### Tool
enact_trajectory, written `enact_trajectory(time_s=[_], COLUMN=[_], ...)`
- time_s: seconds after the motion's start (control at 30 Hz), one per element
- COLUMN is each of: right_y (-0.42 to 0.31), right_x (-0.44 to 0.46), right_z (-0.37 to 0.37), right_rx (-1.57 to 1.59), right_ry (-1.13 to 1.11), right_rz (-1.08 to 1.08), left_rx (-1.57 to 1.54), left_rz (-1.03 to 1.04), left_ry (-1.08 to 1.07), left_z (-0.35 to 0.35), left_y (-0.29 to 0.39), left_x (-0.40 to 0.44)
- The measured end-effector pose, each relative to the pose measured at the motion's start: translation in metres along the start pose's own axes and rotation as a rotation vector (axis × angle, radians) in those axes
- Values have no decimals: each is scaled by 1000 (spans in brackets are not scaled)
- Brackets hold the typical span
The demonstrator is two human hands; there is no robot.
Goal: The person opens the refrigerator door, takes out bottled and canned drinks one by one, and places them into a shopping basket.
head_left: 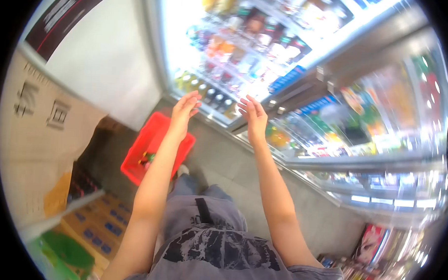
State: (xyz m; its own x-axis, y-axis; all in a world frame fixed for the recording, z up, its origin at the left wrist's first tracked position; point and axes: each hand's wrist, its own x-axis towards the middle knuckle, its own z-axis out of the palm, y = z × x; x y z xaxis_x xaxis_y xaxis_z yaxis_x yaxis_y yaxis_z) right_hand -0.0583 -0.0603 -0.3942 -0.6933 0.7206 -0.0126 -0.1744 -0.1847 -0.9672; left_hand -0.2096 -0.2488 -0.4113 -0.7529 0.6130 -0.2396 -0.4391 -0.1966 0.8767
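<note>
Both of my hands reach forward in front of a lit drinks fridge whose shelves hold rows of bottles. My left hand is raised with its fingers loosely bent and apart, and nothing shows in it. Level with it, my right hand has its fingers spread and also holds nothing. A gap separates the two hands, with the lowest bottle row behind them. Below my left hand a red plastic basket stands on the floor, partly hidden by my left forearm. Small colourful items lie inside it, too blurred to name.
Glass fridge doors run along the right. At the left are a white panel and a large cardboard box. Stacked cartons and a green item are at lower left. Packaged goods stand at lower right on the grey floor.
</note>
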Motion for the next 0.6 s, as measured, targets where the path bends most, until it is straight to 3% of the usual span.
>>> enact_trajectory(time_s=[0.17,0.3,0.53,0.6], right_y=[-104,-156,-173,-163], right_x=[-30,-29,3,11], right_z=[-93,-148,-145,-136], right_rx=[-4,-124,-344,-251], right_ry=[246,324,235,306], right_rz=[-232,-363,-323,-348], left_rx=[40,15,47,26], left_rz=[27,37,23,67], left_ry=[-347,-502,-530,-475], left_z=[144,223,254,247], left_y=[-1,-3,2,5], left_x=[-7,-30,-66,-61])
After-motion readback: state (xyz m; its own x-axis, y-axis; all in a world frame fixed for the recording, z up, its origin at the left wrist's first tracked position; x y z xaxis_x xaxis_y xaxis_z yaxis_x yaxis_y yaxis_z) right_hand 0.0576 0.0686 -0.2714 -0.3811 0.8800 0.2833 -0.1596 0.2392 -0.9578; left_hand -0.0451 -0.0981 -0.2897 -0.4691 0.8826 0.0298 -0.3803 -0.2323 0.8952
